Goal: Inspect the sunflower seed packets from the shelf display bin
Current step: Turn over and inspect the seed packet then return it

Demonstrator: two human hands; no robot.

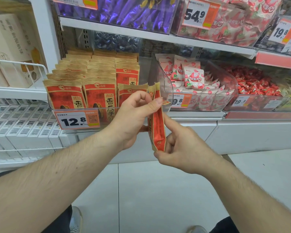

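Two flat red-and-tan paper sunflower seed packets (pixel 156 121) are held edge-on to the camera in front of the clear plastic display bin (pixel 84 110), out over the pale tiled floor (pixel 151 190) and clear of the shelf. Their long axis runs nearly vertical, with the crimped tan top ends pointing up toward the shelf above and the bottom seam pointing down at the floor; the printed faces look left and right, so only thin edges and a sliver of red face show. The left hand (pixel 133 121) pinches the upper part, thumb on the near side and fingers curled behind, so its grip is narrow and holds the packets. The right hand (pixel 180 145) pinches the lower end from below and from the right, its grip likewise narrow on the packets. Holding top and bottom like this probably steadies the pair so they can be fanned apart or turned to show a face for checking. The rest of the matching red packets (pixel 81 88) stand upright in rows in the bin, faces forward, behind an orange-and-white price tag (pixel 77 121). A neighbouring clear bin (pixel 198 105) to the right holds white-and-pink snack sachets (pixel 193 79).
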